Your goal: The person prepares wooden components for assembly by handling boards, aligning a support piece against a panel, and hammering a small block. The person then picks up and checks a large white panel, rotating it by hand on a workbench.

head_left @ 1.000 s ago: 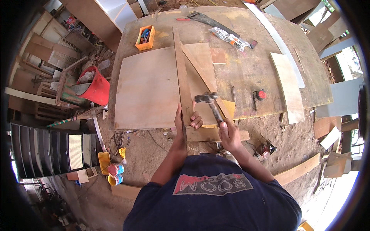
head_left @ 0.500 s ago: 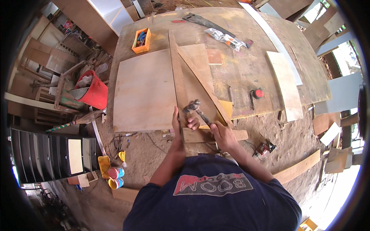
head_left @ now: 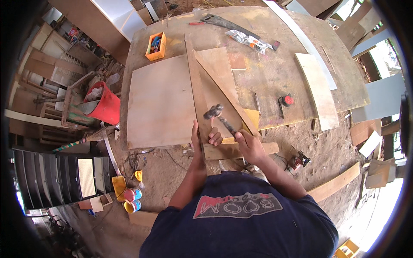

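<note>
One red bucket (head_left: 105,105) stands left of the bench (head_left: 271,88), towards ten o'clock in the view; an orange open box (head_left: 155,55) sits on the bench near eleven, beyond a plywood sheet (head_left: 160,103). Next comes the left hand (head_left: 197,142), its grip wrapped around a long wooden board (head_left: 196,86), fingers curled at the right side, forearm rising from seven o'clock. That board's long axis runs nearly twelve to six. A diagonal wooden strip (head_left: 226,94) meets it near the top, slanting eleven to five; a short wooden crosspiece (head_left: 230,150) lies nearly nine to three across its lower part. The hammer (head_left: 225,123) has its head at about one o'clock from the left hand; whether it touches wood, I cannot tell. From the right hand (head_left: 251,147), that head lies between ten and eleven. The right grip is clenched on the handle, thumb uppermost, forearm coming from five o'clock.
</note>
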